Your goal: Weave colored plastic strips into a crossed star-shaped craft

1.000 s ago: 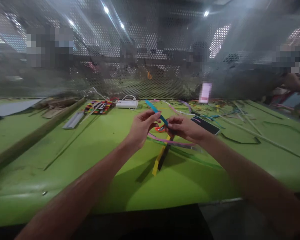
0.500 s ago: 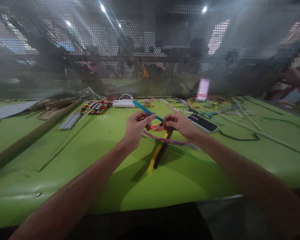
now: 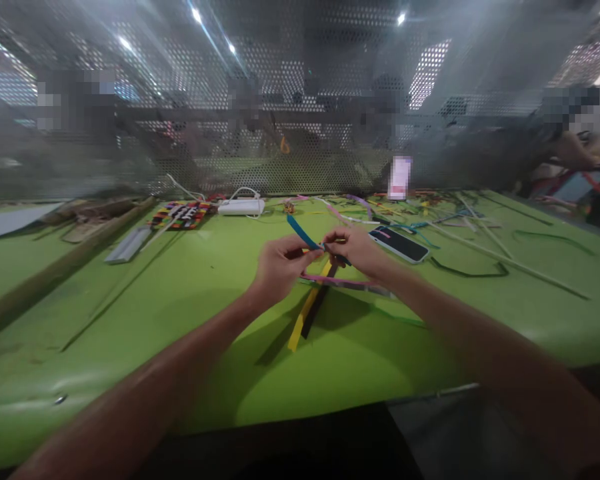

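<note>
Left edge: a long wooden bar (image 3: 55, 273) lies slantwise on the green table (image 3: 190, 313), with a short grey metal rail (image 3: 127, 245) just beside it.
Upper left of centre: a many-coloured woven mat (image 3: 180, 215) and a white box (image 3: 241, 207) sit near the perforated screen (image 3: 300, 153).
Left hand (image 3: 280, 267): curled at mid-frame, thumb and forefinger pressed together on the blue strip (image 3: 303, 233).
Blue strip: it rises up and to the left out of the left hand's pinch; its lower end runs right, to the other hand's fingertips.
Below the hands: a yellow strip (image 3: 305, 313) and a dark strip (image 3: 317, 308) lie side by side, touching, and slant down-left from under the fingers; a pink strip (image 3: 345, 282) crosses them.
Right hand (image 3: 357, 250): just right of the left hand, nearly touching it, fingertips pinched on the blue strip's lower end.
Right of centre: a phone (image 3: 399, 243) lies flat near the right hand.
Far right: loose strips lie scattered; blurred there.
</note>
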Demonstrator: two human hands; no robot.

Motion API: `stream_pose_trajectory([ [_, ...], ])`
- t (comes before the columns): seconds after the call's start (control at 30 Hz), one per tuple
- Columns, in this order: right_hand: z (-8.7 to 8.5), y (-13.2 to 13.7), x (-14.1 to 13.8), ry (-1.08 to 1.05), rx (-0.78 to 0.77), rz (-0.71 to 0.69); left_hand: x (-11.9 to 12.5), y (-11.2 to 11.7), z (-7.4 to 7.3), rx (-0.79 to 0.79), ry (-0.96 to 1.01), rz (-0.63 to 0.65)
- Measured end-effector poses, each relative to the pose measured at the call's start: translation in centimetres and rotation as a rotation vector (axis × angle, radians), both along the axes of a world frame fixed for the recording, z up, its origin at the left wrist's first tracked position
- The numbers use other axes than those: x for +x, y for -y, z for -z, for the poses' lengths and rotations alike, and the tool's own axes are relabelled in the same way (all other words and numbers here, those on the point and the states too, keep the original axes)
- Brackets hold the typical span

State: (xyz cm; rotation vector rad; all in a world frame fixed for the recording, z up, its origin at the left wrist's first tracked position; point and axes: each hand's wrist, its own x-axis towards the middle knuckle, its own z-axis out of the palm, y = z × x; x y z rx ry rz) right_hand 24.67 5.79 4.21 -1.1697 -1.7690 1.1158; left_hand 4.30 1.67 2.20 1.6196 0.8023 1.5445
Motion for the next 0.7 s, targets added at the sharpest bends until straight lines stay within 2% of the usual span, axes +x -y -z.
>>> stream_pose_trajectory([
  [0.1, -0.1, 0.4, -0.2, 0.011, -0.012, -0.011, 0.2, 0.4, 0.4, 0.140, -0.079, -0.010],
  [0.2, -0.2, 0.6, -0.5, 0.037, -0.049, -0.026, -0.1, 0.5, 0.5, 0.309, -0.230, -0.081],
  [0.3, -0.5, 0.7, -0.6, 0.077, -0.091, -0.106, -0.7, 0.2, 0.3, 0.406, -0.325, -0.142],
  [0.37, -0.6, 0.9, -0.7, 0.078, -0.120, -0.144, -1.1, -0.3, 0.2, 0.395, -0.305, -0.186],
  [0.47, -0.7, 1.3, -0.8, 0.057, -0.179, -0.162, -1.5, -0.8, 0.0, 0.286, -0.246, -0.233],
  [0.57, -0.7, 1.6, -0.9, 0.010, -0.228, -0.218, -1.5, -0.9, -0.2, 0.188, -0.231, -0.242],
  [0.7, -0.8, 1.7, -0.7, -0.047, -0.273, -0.267, -1.5, -0.7, -0.4, 0.145, -0.218, -0.227],
])
